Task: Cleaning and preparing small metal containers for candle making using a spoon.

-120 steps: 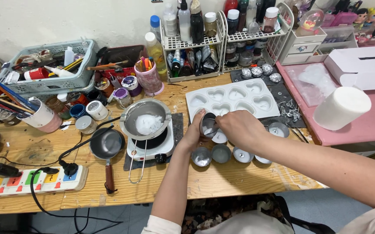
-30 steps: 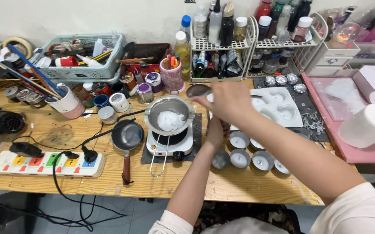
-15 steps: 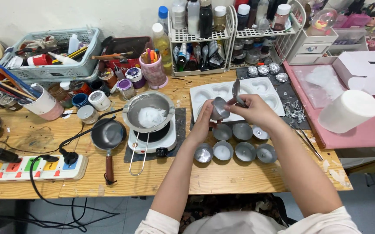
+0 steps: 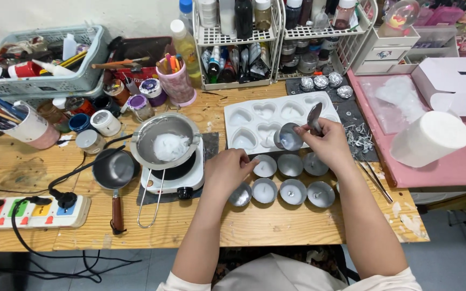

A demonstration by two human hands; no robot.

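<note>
Right hand (image 4: 325,141) has its fingers clamped on a tin cup (image 4: 288,137) and spoon (image 4: 314,117); left hand (image 4: 227,171) rests on the desk (image 4: 276,226), fingers curled together, empty.

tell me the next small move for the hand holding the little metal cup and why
Probably set the small metal cup down with the other cups. The right hand holds it raised over the heart mould, along with a spoon, while the left hand rests beside the row.
</note>
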